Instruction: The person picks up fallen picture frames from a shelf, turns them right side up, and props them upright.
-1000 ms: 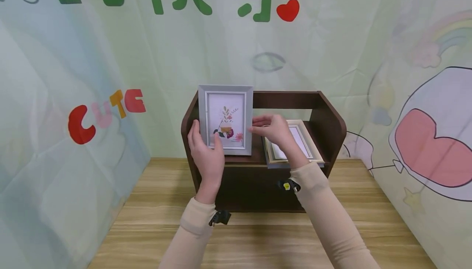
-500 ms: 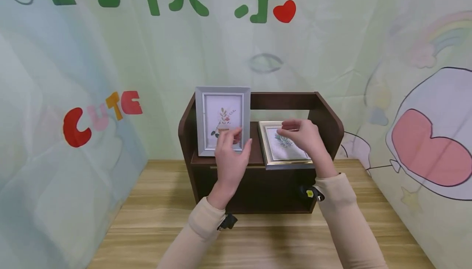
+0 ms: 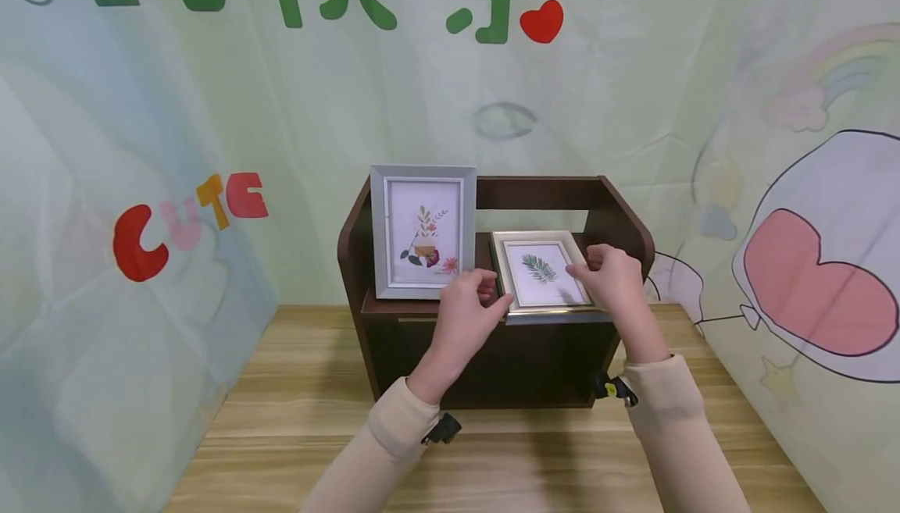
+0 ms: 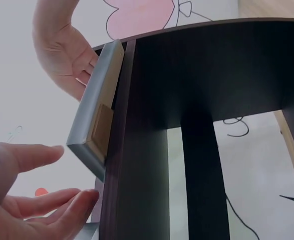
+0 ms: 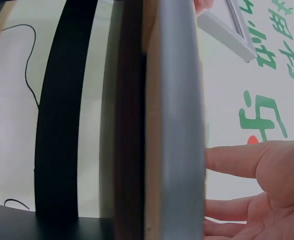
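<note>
A gold photo frame (image 3: 541, 271) with a green leaf print lies face up on the upper shelf of the dark brown rack (image 3: 636, 232), its front edge jutting past the shelf. Seen from the left wrist, its side (image 4: 94, 102) looks grey. My left hand (image 3: 467, 314) is beside its left edge, thumb and fingers spread; the left wrist view shows a gap to the frame. At the right side, my right hand (image 3: 615, 283) has its thumb over the frame's border, fingers near the edge; contact is unclear. A grey photo frame (image 3: 388, 240) with a flower print stands upright, untouched, on the left.
The rack stands on a wood-grain table (image 3: 281, 419). Its side panels rise on both sides of the frames, and a lower compartment (image 3: 485, 365) opens below the shelf. A printed cloth backdrop (image 3: 316, 107) hangs close behind and on both sides.
Both hands have let go of the upright grey frame and moved right and lower, to either side of the lying gold frame. The grey frame stays standing by itself.
</note>
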Demonstrator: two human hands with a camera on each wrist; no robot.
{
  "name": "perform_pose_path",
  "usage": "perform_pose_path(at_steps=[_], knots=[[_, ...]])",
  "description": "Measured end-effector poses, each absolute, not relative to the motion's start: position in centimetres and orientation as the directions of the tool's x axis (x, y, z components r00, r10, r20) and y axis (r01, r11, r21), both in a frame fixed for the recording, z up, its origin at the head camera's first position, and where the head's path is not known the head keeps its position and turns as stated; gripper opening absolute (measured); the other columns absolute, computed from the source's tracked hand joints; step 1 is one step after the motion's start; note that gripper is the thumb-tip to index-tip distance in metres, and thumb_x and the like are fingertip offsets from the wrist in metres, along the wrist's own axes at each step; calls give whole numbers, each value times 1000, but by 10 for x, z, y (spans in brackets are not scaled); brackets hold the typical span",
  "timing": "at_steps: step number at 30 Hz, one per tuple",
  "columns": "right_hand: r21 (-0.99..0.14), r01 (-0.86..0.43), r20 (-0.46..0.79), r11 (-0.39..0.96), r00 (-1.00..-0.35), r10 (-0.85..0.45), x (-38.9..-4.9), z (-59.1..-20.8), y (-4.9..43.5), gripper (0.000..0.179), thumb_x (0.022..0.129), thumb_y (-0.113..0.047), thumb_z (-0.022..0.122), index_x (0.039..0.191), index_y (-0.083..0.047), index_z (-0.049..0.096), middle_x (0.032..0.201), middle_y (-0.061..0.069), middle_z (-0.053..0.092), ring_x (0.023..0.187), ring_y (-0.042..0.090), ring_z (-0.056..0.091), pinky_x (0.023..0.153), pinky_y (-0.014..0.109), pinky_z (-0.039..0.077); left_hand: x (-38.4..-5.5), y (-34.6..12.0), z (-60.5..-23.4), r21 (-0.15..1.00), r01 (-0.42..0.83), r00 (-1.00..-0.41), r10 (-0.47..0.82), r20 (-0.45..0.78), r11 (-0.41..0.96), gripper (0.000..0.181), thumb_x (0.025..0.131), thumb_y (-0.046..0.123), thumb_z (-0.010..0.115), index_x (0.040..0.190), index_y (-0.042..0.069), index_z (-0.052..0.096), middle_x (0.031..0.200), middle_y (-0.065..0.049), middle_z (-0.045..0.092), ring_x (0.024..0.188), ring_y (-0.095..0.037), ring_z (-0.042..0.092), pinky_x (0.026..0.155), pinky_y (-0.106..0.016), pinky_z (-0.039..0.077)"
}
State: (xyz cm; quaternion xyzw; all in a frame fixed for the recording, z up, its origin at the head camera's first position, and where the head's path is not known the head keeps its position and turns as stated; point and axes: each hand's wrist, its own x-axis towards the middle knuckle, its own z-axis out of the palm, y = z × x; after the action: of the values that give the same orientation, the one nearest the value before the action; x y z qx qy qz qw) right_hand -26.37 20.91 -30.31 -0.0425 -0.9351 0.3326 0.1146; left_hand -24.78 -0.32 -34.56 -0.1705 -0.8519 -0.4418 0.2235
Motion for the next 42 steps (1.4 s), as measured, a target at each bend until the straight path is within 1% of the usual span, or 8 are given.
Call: perform_pose_path(at_steps=[5,7,11,17,22,29,36,42], knots=[[-597,13,167,802,-976,140,-263,-313,211,49,89,-27,64,123,7,56,118,26,59,94,34,53,82,45,50,-248,1,-347,699,452,-876,127,465,555,33,81,21,76,105,0,67,95,-12,69,84,-20,67,76,-32,57],[-591,17,161,806,-977,139,-264,-315,212,46,89,-28,64,119,6,58,111,25,61,88,32,52,73,40,46,-248,3,-347,711,431,-890,133,436,556,34,82,22,75,107,1,66,97,-11,70,86,-20,67,78,-32,57],[-588,27,152,809,-978,142,-265,-315,211,46,89,-30,63,115,7,58,104,23,61,82,29,50,66,34,41,-248,6,-347,731,394,-911,135,389,558,35,84,23,72,111,1,65,103,-13,70,91,-21,68,81,-35,57],[-592,54,131,804,-978,162,-267,-312,210,50,91,-31,60,122,9,55,117,26,58,90,32,49,72,38,41,-247,9,-348,764,373,-920,104,378,527,39,84,20,72,116,0,62,110,-14,68,96,-23,68,83,-35,56],[-593,60,139,803,-975,175,-267,-312,211,44,92,-26,58,121,7,57,121,27,57,94,34,49,82,45,44,-246,10,-351,799,372,-918,59,392,474,40,83,18,74,117,1,62,114,-15,67,98,-24,68,82,-34,56],[-630,52,173,774,-963,206,-266,-314,211,47,89,-16,52,131,6,51,133,25,52,120,41,47,103,52,39,-246,11,-356,830,381,-909,2,417,407,40,81,14,74,116,1,63,113,-14,68,100,-24,68,83,-33,56],[-683,39,227,730,-938,263,-264,-316,209,50,83,-3,44,132,5,51,130,23,56,122,41,46,102,51,38,-245,14,-357,867,380,-911,-34,412,323,46,81,10,74,122,0,59,119,-16,65,104,-26,66,85,-33,55],[-689,12,277,725,-920,278,-266,-318,205,50,83,2,44,133,6,49,130,26,54,121,41,47,103,51,38,-249,15,-359,883,402,-900,-74,430,241,45,79,4,75,121,1,61,119,-14,66,105,-25,66,83,-32,55]])
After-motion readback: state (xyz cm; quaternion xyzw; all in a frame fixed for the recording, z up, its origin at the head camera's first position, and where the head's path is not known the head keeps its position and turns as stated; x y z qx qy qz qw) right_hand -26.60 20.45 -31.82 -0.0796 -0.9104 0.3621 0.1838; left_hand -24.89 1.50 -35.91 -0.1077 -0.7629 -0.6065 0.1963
